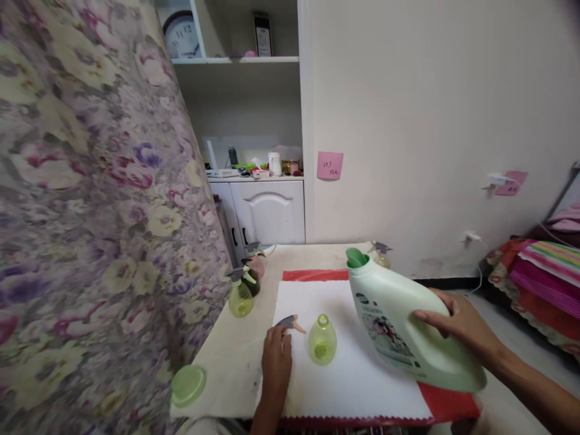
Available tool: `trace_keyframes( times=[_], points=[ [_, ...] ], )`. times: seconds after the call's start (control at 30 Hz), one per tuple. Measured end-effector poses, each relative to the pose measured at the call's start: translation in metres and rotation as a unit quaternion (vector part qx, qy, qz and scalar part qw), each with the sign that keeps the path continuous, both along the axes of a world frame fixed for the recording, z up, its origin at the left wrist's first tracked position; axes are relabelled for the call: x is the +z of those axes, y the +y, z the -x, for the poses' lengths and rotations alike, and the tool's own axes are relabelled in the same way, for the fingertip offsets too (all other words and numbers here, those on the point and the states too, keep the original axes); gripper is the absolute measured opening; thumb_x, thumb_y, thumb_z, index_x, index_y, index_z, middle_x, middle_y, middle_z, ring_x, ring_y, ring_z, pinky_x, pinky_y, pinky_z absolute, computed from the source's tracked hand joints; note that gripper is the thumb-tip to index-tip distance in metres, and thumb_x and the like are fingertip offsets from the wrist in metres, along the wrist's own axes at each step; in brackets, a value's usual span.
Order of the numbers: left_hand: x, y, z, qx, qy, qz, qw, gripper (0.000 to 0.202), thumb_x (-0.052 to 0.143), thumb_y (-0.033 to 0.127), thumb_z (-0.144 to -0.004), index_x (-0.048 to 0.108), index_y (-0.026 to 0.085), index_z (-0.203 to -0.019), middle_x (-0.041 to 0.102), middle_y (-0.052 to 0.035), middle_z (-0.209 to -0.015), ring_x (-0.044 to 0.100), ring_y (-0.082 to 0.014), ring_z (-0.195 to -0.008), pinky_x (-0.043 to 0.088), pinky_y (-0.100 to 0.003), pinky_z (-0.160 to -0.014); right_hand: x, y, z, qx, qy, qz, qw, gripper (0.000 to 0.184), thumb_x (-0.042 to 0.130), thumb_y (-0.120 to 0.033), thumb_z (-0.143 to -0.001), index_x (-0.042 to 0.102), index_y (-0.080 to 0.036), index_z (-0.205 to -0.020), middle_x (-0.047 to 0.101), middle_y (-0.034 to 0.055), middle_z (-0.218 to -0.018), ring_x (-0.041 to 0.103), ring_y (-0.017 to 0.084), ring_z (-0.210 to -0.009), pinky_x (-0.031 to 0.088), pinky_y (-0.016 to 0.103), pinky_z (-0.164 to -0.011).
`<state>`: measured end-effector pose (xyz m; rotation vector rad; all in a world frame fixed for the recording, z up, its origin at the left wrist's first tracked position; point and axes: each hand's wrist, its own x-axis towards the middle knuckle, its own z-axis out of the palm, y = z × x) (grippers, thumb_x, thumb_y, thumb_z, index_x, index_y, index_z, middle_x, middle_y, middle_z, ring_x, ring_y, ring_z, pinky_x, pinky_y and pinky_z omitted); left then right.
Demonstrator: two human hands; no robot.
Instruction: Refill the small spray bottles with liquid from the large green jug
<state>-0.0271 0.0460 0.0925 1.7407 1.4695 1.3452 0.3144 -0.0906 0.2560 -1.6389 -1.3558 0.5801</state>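
My right hand (457,320) grips the handle of a large pale green detergent jug (399,326). The jug is tilted to the left, its uncapped mouth and dark green spout upper left of the hand. Below and left of that mouth, a small yellow-green spray bottle (322,341) stands upright with its neck open and no sprayer on it. My left hand (277,356) rests at the left of the white sheet, its fingers closed on a grey and orange spray head (290,323). The fingers hide the lower part of the spray head.
A round green cap (188,385) lies at the table's left front corner. Along the left edge stand several spray bottles, one yellow-green (240,299); another (382,255) is behind the jug. A white sheet (362,393) covers red cloth. A floral curtain (113,211) hangs at left.
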Motion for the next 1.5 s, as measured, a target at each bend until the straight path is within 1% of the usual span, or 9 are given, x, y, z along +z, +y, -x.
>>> trace_keyframes(
  times=[0.13, 0.27, 0.37, 0.43, 0.5, 0.67, 1.0, 1.27, 1.5],
  points=[
    [0.015, -0.026, -0.026, -0.093, -0.046, 0.008, 0.995, 0.026, 0.052, 0.037, -0.084, 0.065, 0.023, -0.101, 0.066, -0.0105, -0.114, 0.061, -0.0268, -0.101, 0.049, -0.037, -0.084, 0.005, -0.006, 0.003, 0.063, -0.016, 0.029, 0.997, 0.036, 0.072, -0.047, -0.067, 0.069, -0.021, -0.091, 0.071, 0.0025, -0.079, 0.061, 0.020, -0.063, 0.044, 0.023, -0.045],
    [0.029, -0.029, -0.046, -0.120, -0.059, 0.018, 0.991, 0.031, 0.059, 0.036, -0.081, 0.065, 0.023, -0.109, 0.063, -0.0109, -0.120, 0.058, -0.0286, -0.110, 0.046, -0.041, -0.091, 0.007, -0.005, 0.003, 0.089, -0.082, 0.033, 0.992, 0.032, 0.074, -0.043, -0.066, 0.070, -0.023, -0.091, 0.072, 0.0028, -0.079, 0.065, 0.023, -0.068, 0.049, 0.025, -0.052],
    [0.036, -0.018, -0.055, -0.142, -0.053, 0.014, 0.988, 0.037, 0.062, 0.032, -0.079, 0.064, 0.023, -0.115, 0.062, -0.0106, -0.122, 0.054, -0.0291, -0.116, 0.042, -0.043, -0.097, 0.006, -0.004, 0.002, 0.113, -0.116, 0.030, 0.986, 0.046, 0.076, -0.042, -0.066, 0.068, -0.027, -0.109, 0.072, 0.0052, -0.107, 0.066, 0.029, -0.094, 0.053, 0.032, -0.078],
    [0.040, -0.012, -0.058, -0.160, -0.050, 0.014, 0.986, 0.040, 0.064, 0.030, -0.076, 0.065, 0.023, -0.116, 0.061, -0.0103, -0.122, 0.053, -0.0290, -0.118, 0.041, -0.043, -0.098, 0.006, -0.003, 0.002, 0.141, -0.126, 0.033, 0.981, 0.055, 0.076, -0.041, -0.068, 0.063, -0.030, -0.120, 0.065, 0.0055, -0.126, 0.060, 0.032, -0.112, 0.048, 0.036, -0.094],
    [0.043, -0.007, -0.060, -0.175, -0.050, 0.018, 0.983, 0.039, 0.066, 0.029, -0.075, 0.067, 0.024, -0.113, 0.062, -0.0095, -0.119, 0.054, -0.0284, -0.116, 0.042, -0.042, -0.098, 0.006, -0.002, 0.002, 0.168, -0.129, 0.048, 0.976, 0.056, 0.074, -0.041, -0.070, 0.062, -0.031, -0.123, 0.062, 0.0052, -0.131, 0.057, 0.033, -0.117, 0.046, 0.037, -0.097],
    [0.048, -0.001, -0.059, -0.214, -0.046, 0.014, 0.976, 0.028, 0.065, 0.029, -0.074, 0.073, 0.026, -0.101, 0.067, -0.0071, -0.107, 0.058, -0.0274, -0.108, 0.042, -0.040, -0.096, 0.008, 0.006, 0.004, 0.195, -0.128, 0.082, 0.969, 0.057, 0.074, -0.040, -0.069, 0.062, -0.033, -0.124, 0.069, 0.0044, -0.121, 0.064, 0.034, -0.105, 0.050, 0.038, -0.090],
    [0.048, 0.004, -0.052, -0.276, -0.066, 0.037, 0.958, 0.027, 0.063, 0.028, -0.077, 0.072, 0.026, -0.103, 0.068, -0.0064, -0.106, 0.059, -0.0260, -0.105, 0.043, -0.038, -0.095, 0.010, 0.019, 0.006, 0.204, -0.194, 0.118, 0.952, 0.057, 0.073, -0.046, -0.069, 0.061, -0.035, -0.124, 0.075, -0.0006, -0.104, 0.069, 0.028, -0.086, 0.052, 0.031, -0.075],
    [0.049, 0.009, -0.051, -0.301, -0.071, 0.035, 0.950, 0.024, 0.063, 0.030, -0.078, 0.073, 0.025, -0.099, 0.068, -0.0080, -0.101, 0.059, -0.0261, -0.102, 0.045, -0.038, -0.092, 0.023, 0.027, 0.017, 0.226, -0.189, 0.116, 0.948, 0.053, 0.076, -0.040, -0.068, 0.065, -0.035, -0.119, 0.076, -0.0019, -0.093, 0.068, 0.025, -0.074, 0.049, 0.025, -0.062],
    [0.045, 0.013, -0.052, -0.319, -0.084, 0.027, 0.944, 0.017, 0.064, 0.028, -0.079, 0.072, 0.023, -0.093, 0.066, -0.0070, -0.098, 0.059, -0.0248, -0.100, 0.043, -0.036, -0.091, 0.026, 0.032, 0.015, 0.221, -0.279, 0.142, 0.924, 0.052, 0.073, -0.048, -0.071, 0.063, -0.032, -0.120, 0.075, 0.0006, -0.086, 0.067, 0.024, -0.072, 0.047, 0.025, -0.061]
  ],
)
